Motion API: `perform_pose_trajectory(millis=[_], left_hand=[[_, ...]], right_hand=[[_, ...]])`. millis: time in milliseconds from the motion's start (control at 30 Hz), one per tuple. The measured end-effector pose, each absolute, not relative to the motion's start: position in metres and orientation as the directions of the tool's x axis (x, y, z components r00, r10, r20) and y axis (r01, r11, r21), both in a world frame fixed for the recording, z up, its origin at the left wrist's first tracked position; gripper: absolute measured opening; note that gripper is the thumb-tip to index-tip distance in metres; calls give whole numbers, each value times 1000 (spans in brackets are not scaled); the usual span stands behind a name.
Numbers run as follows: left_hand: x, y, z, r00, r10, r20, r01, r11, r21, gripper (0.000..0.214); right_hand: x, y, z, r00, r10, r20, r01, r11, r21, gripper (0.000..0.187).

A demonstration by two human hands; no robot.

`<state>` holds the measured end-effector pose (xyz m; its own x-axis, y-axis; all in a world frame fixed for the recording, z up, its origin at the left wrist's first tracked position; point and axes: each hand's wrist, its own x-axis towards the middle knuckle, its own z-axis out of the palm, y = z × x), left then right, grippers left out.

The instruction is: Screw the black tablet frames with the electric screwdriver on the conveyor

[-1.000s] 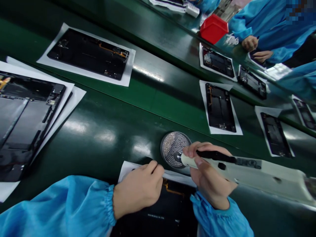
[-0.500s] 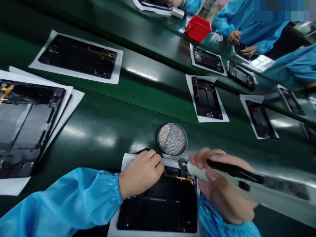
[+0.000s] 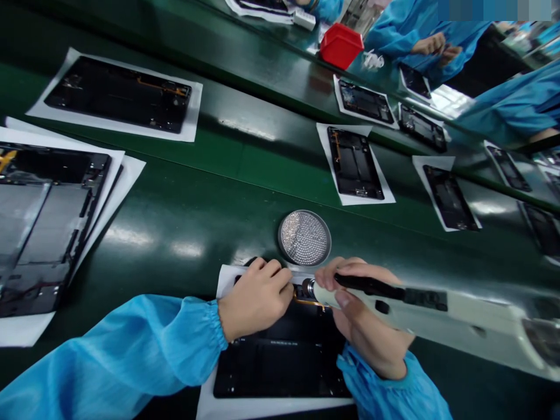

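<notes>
My right hand point(image 3: 367, 318) is wrapped round a pale electric screwdriver point(image 3: 437, 312), whose metal tip points left at the top edge of a black tablet frame point(image 3: 280, 356). That frame lies on a white sheet point(image 3: 227, 402) in front of me. My left hand point(image 3: 256, 297) rests curled on the frame's upper left corner, fingers pressed down beside the screwdriver tip. Just beyond both hands stands a round metal dish point(image 3: 305, 238) full of tiny screws.
Several more black frames on white sheets lie along the green belt point(image 3: 196, 198), one at far left point(image 3: 44, 216), one at back left point(image 3: 118, 93), others to the right point(image 3: 354, 163). A red bin point(image 3: 340, 45) and other workers in blue sleeves are at the far side.
The screwdriver tip left the screw dish and came down to the frame's top edge. The view tilted, so more of the frame shows. My left hand stayed on the corner.
</notes>
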<state>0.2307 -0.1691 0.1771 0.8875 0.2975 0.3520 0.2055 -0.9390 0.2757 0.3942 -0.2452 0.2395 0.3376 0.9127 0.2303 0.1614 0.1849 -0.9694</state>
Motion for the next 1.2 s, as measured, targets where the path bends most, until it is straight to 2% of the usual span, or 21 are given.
perform_pose_trajectory(millis=[200, 400, 567, 833, 1200], left_hand=[[228, -171, 181, 893, 230, 388, 157, -965, 210, 27], [226, -175, 187, 921, 198, 336, 151, -975, 161, 21], [223, -177, 191, 930, 206, 303, 163, -973, 160, 20], [223, -179, 189, 915, 221, 339, 172, -971, 168, 21], [223, -179, 190, 916, 240, 321, 178, -961, 210, 22]], right_hand=[[393, -246, 237, 297, 927, 227, 158, 186, -970, 22], [392, -245, 237, 302, 932, 200, 147, 162, -976, 21], [389, -243, 238, 296, 935, 193, 127, 162, -979, 22], [391, -245, 234, 288, 940, 185, 162, 143, -976, 23], [387, -244, 229, 249, 941, 228, 130, 200, -971, 23]])
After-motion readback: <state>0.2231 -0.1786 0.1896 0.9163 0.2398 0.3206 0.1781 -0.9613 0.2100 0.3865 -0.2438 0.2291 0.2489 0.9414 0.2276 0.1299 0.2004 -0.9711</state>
